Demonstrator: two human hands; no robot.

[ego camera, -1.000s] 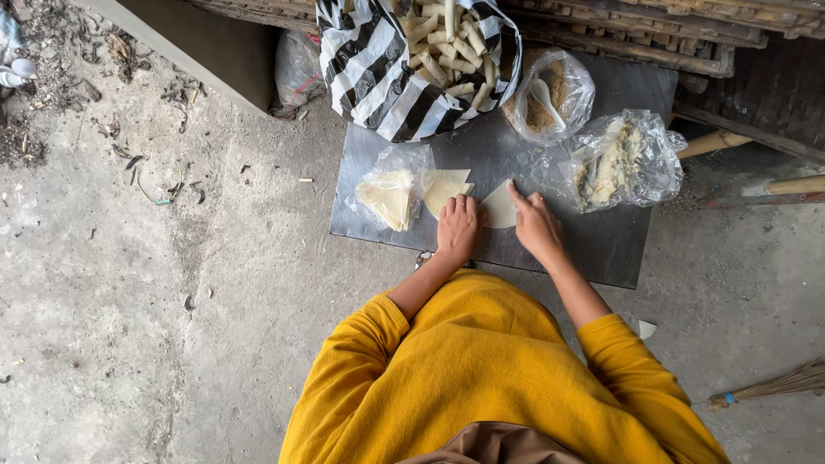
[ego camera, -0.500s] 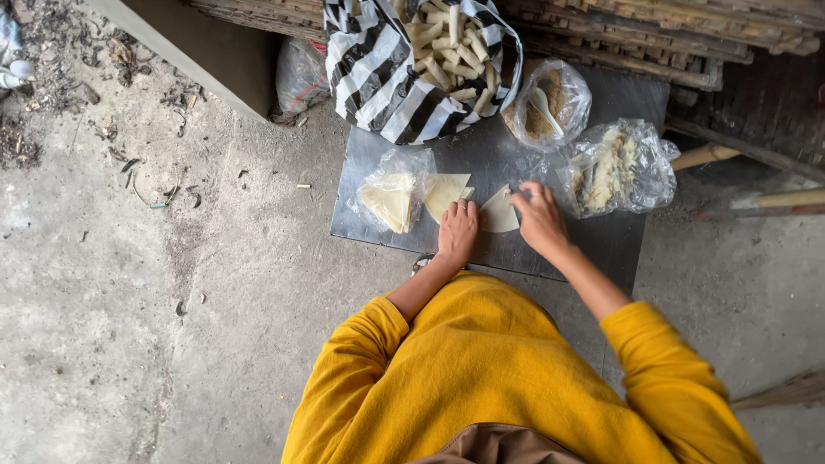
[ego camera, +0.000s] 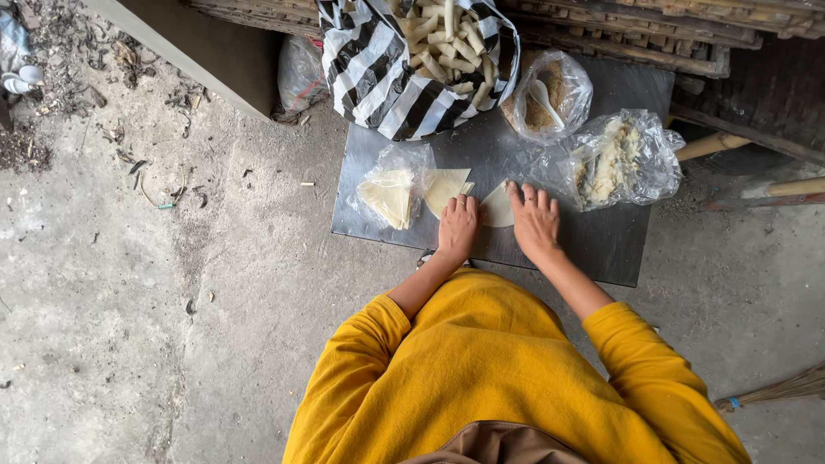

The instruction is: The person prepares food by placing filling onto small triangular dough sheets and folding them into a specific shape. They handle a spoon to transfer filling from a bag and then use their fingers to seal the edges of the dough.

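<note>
A person in a yellow top (ego camera: 490, 378) bends over a flat grey board (ego camera: 601, 241) that lies on the concrete floor (ego camera: 172, 283). Both hands rest palm down near the front edge of the board, about in the middle. The left hand (ego camera: 457, 228) and the right hand (ego camera: 534, 223) lie on either side of a thin, pale wrapper sheet (ego camera: 498, 206) and touch its edges. The fingers of both hands are stretched out flat and a little spread. They are not pinching anything.

Just beside the left hand, toward the left edge of the board, another pale wrapper (ego camera: 445, 187) lies flat. Next to it is a clear bag (ego camera: 391, 193) with a stack of the same wrappers inside.

At the back edge of the board sits a black and white striped bag (ego camera: 387, 77) full of pale finished rolls (ego camera: 451, 39). To its right is a small clear bag (ego camera: 550, 94) with brown filling and a white spoon in it. Near the right edge lies a bigger clear bag (ego camera: 623, 159) with pale shredded filling.
</note>
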